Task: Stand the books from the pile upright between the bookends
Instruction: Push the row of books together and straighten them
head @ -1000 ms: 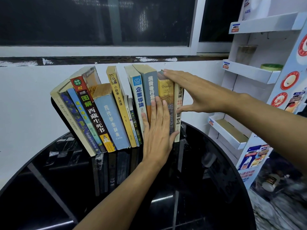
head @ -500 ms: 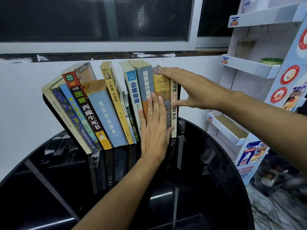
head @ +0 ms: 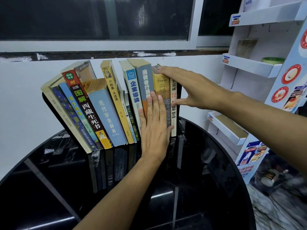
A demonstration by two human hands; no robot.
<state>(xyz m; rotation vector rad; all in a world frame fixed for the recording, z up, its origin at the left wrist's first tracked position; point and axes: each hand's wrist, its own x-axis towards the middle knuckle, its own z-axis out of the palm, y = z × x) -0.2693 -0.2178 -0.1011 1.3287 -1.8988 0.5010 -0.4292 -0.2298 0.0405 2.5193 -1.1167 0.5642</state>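
Head view: both open hands, left [head: 153, 130] and right [head: 191, 87], press the books [head: 106, 110].

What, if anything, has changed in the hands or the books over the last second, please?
Very little has visibly changed. The left hand stays pressed flat against the spines near the right end of the row, and the right hand stays spread over the top of the yellow Troyka book, thumb at the last thin book. Nothing was taken hold of or let go. The left-hand books lean as before; only the camera shifted slightly.

Books [head: 114, 103] upright, leaning between bookends [head: 179, 100]
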